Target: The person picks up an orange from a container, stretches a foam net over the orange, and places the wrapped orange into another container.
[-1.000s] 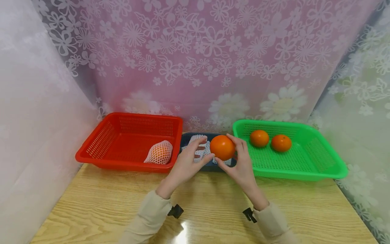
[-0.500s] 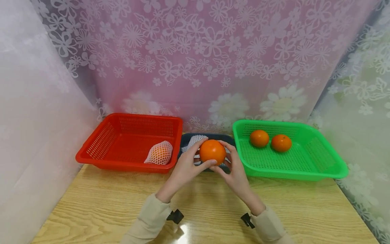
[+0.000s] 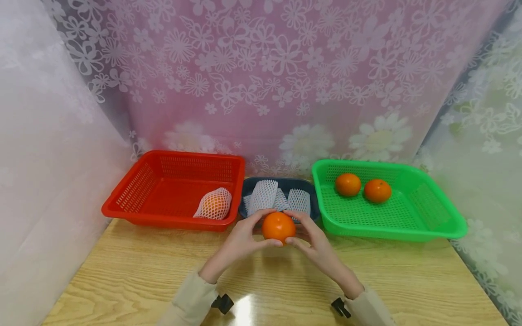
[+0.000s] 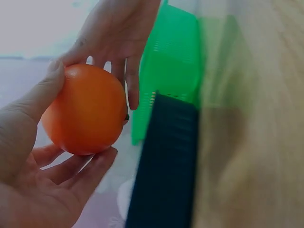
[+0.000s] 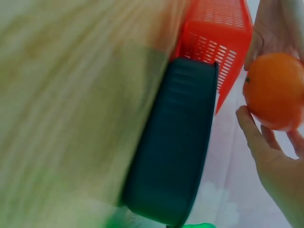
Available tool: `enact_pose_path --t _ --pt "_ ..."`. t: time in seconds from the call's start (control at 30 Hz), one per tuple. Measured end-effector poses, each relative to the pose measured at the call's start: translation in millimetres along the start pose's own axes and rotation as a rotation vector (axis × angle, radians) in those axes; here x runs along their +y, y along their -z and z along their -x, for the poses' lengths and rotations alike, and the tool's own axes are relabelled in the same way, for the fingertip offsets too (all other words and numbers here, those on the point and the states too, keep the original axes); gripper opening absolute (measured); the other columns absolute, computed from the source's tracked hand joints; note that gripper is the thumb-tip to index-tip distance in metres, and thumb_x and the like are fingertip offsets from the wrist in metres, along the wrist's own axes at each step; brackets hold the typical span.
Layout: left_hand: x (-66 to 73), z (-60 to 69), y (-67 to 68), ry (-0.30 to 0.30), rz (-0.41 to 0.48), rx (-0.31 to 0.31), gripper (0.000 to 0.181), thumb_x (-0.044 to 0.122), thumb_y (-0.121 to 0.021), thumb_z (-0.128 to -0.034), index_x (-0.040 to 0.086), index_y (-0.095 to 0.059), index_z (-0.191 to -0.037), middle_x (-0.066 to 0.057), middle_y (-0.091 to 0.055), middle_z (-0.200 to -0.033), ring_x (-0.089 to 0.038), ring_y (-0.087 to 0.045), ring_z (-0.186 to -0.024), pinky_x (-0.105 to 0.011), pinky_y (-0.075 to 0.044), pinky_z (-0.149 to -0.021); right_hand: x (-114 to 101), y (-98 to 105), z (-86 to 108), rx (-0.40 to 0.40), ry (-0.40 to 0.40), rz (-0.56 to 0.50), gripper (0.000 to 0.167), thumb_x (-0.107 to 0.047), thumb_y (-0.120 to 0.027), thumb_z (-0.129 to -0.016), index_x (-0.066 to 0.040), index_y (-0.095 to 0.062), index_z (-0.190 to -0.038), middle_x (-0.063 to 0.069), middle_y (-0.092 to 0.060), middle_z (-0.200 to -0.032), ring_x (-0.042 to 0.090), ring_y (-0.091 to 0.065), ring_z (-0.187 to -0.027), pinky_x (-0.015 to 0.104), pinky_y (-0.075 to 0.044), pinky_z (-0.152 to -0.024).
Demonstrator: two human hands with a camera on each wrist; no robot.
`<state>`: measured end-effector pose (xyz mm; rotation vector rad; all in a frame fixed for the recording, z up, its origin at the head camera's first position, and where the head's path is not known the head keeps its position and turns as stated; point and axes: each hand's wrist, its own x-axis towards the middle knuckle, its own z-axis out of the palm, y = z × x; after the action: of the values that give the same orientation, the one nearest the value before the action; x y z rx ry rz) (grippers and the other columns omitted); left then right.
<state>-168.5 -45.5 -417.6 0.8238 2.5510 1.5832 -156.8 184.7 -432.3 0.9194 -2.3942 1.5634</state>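
Both hands hold one orange fruit (image 3: pixel 279 227) between them, in front of the dark tray (image 3: pixel 290 184). My left hand (image 3: pixel 239 242) curls round its left side, thumb at the near side. On the fruit's right side are the fingers and thumb of my right hand (image 3: pixel 318 246). In the left wrist view the fruit (image 4: pixel 86 110) sits between the left hand's thumb and fingers. The right wrist view shows the fruit (image 5: pixel 275 91) above the right hand (image 5: pixel 278 166). White foam nets (image 3: pixel 264 194) lie in the dark tray.
A red basket (image 3: pixel 171 221) at the left holds a fruit in a foam net (image 3: pixel 214 203). At the right, a green basket (image 3: pixel 391 233) holds two orange fruits (image 3: pixel 348 184) (image 3: pixel 377 191). A wooden table (image 3: pixel 142 267) lies below, with a floral curtain (image 3: pixel 261 81) behind.
The fruit and both hands have come left and nearer the table's front, off the dark tray. The foam nets show more fully. The left hand's fingers, apart from the fruit at first, now hold it.
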Motion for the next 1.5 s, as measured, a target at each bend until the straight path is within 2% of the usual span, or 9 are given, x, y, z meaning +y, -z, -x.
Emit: enact_pose_path --t 0.23,0.4,0.6,0.73,0.97,1.13,1.33,1.4,1.5 --pt "-16.0 12.0 -9.4 0.042 -0.045 -0.052 0.072 0.040 -0.083 -0.0835 0.013 -0.050 -0.142 -0.006 -0.061 -0.135 -0.023 -0.064 -0.114 -0.038 -0.056 -0.095 8.6 -4.9 9.5 -0.097 -0.113 0.033 0.062 -0.015 -0.076 -0.091 -0.012 -0.048 -0.146 0.011 -0.053 -0.142 0.033 -0.064 -0.117 0.039 -0.056 -0.095" --pt "-22.6 17.4 -14.4 0.027 -0.130 -0.093 0.073 0.041 -0.085 -0.0819 0.013 -0.050 -0.139 -0.006 -0.061 -0.132 -0.023 -0.064 -0.113 -0.039 -0.055 -0.095 13.4 -6.2 14.2 -0.172 -0.087 0.070 0.062 -0.021 -0.078 -0.090 -0.012 -0.049 -0.144 0.012 -0.054 -0.139 0.033 -0.065 -0.114 0.041 -0.057 -0.092" --pt "-24.8 21.5 -15.9 0.059 -0.180 -0.162 0.072 0.043 -0.084 -0.0823 0.018 -0.048 -0.139 -0.001 -0.061 -0.131 -0.020 -0.060 -0.113 -0.039 -0.053 -0.097 14.9 -7.3 14.8 -0.259 -0.055 0.114 0.059 -0.022 -0.078 -0.091 -0.008 -0.049 -0.140 0.011 -0.054 -0.137 0.030 -0.064 -0.115 0.039 -0.057 -0.093" --pt "-27.2 22.3 -17.4 0.080 -0.174 -0.192 0.074 0.043 -0.083 -0.0834 0.018 -0.046 -0.142 0.000 -0.058 -0.135 -0.020 -0.058 -0.116 -0.041 -0.052 -0.099 11.8 -7.6 13.6 -0.270 -0.042 0.168 0.059 -0.021 -0.080 -0.089 -0.005 -0.050 -0.137 0.011 -0.057 -0.135 0.029 -0.063 -0.116 0.039 -0.056 -0.095" --pt "-27.2 23.6 -18.2 0.061 -0.205 -0.217 0.080 0.048 -0.081 -0.0835 0.018 -0.046 -0.149 0.000 -0.054 -0.146 -0.023 -0.054 -0.125 -0.048 -0.048 -0.104 6.5 -5.8 13.6 -0.285 -0.020 0.240 0.062 -0.014 -0.084 -0.083 -0.003 -0.051 -0.135 0.011 -0.058 -0.133 0.028 -0.062 -0.116 0.042 -0.056 -0.094" --pt "-27.9 23.5 -16.8 0.031 -0.196 -0.240 0.075 0.049 -0.079 -0.0852 0.023 -0.048 -0.148 0.003 -0.054 -0.145 -0.020 -0.054 -0.126 -0.048 -0.047 -0.106 6.2 -2.5 14.3 -0.320 -0.010 0.236 0.061 -0.020 -0.084 -0.084 -0.005 -0.052 -0.133 0.008 -0.059 -0.132 0.026 -0.062 -0.114 0.040 -0.056 -0.094" --pt "-28.9 24.3 -16.4 0.038 -0.190 -0.253 0.074 0.049 -0.078 -0.0857 0.024 -0.048 -0.148 0.003 -0.054 -0.145 -0.019 -0.054 -0.127 -0.049 -0.045 -0.107 5.4 -0.8 14.2 -0.349 -0.023 0.219 0.061 -0.027 -0.081 -0.087 -0.005 -0.051 -0.135 0.009 -0.059 -0.134 0.027 -0.062 -0.113 0.041 -0.056 -0.094" --pt "-28.7 24.1 -16.4 0.039 -0.194 -0.249 0.074 0.049 -0.079 -0.0856 0.023 -0.048 -0.148 0.003 -0.054 -0.145 -0.019 -0.054 -0.126 -0.048 -0.046 -0.106 4.6 0.1 12.4 -0.341 -0.039 0.201 0.057 -0.027 -0.077 -0.091 -0.005 -0.052 -0.136 0.009 -0.059 -0.134 0.026 -0.062 -0.113 0.043 -0.056 -0.093" --pt "-28.2 23.5 -16.6 0.038 -0.200 -0.248 0.076 0.048 -0.079 -0.0861 0.021 -0.047 -0.150 0.001 -0.053 -0.147 -0.021 -0.054 -0.127 -0.048 -0.047 -0.106 3.9 2.3 5.6 -0.266 -0.031 0.192 0.043 -0.022 -0.072 -0.095 -0.005 -0.058 -0.132 0.010 -0.063 -0.127 0.025 -0.067 -0.105 0.043 -0.058 -0.089"
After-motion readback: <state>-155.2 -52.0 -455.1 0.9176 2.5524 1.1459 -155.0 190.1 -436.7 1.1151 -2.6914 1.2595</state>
